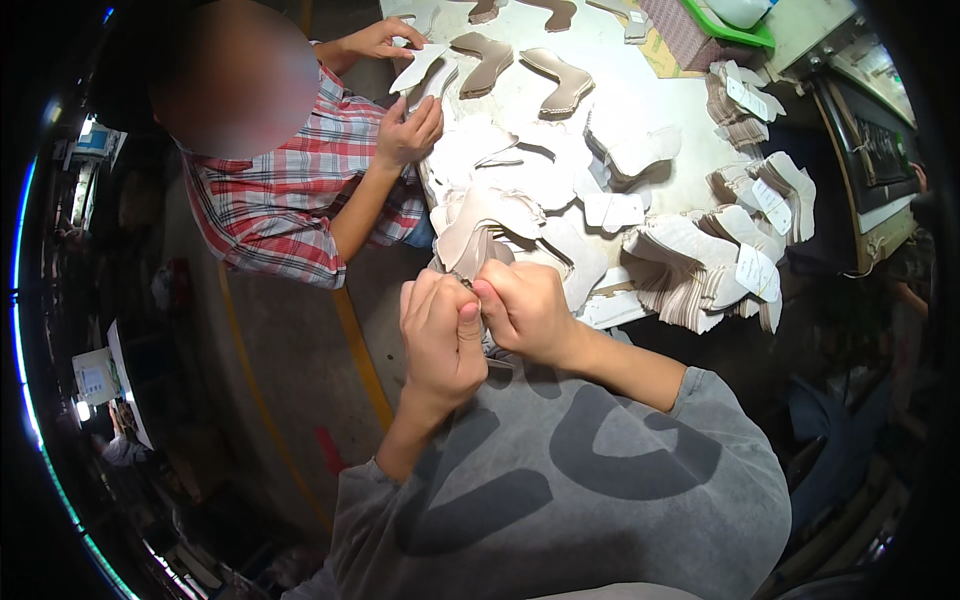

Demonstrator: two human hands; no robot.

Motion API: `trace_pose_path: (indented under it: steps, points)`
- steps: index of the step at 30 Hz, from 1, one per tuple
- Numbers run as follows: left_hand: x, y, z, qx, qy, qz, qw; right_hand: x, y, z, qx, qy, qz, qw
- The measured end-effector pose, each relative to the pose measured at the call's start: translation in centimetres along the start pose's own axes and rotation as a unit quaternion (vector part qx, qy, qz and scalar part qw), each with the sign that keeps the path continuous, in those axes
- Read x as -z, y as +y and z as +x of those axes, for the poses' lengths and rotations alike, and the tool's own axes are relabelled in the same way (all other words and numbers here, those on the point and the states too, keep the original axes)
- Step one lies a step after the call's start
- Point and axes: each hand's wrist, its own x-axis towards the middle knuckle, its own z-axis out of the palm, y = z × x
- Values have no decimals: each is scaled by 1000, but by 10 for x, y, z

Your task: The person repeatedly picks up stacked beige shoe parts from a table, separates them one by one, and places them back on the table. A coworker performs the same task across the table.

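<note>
A: Head view; the person's left hand [441, 335] and right hand [522, 305] meet at the near table edge, fingers curled tight; both pinch one pale cut leather piece [470, 243] that rises from between the thumbs.

B: Where does the piece sit?

A: At the lower left edge of the white table [600, 60], just in front of the person's grey sweatshirt [560, 480]; its lower part is hidden by the fingers.

B: Surroundings?

A: Loose pale pieces spread just beyond the hands; tagged stacks [700, 270] to the right; brown boot-shaped pieces [520, 65] at the far end; a co-worker in a plaid shirt [270, 200] sits on the left, the co-worker's hands [405, 130] holding a white cut piece [420, 68].
</note>
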Motion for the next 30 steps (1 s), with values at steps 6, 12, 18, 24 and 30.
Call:
trace_pose_path:
  steps: [6, 12, 18, 24, 30]
  points:
    - [-2, -9, 1, 91, -34, -31, 995, 4, -7, -3, 0, -38, 53, 998]
    - [5, -22, 6, 11, -21, -30, 999, 42, 1, 18, -322, -219, 436, 811]
    - [6, -27, 6, -63, 6, -39, 997, 53, -2, 30, -241, -363, 405, 804]
    - [2, -33, 3, -116, 31, -96, 988, 55, -8, 31, -221, -400, 430, 778]
    - [0, -31, 4, -150, 46, -122, 980, 47, -13, 23, -207, -389, 436, 784]
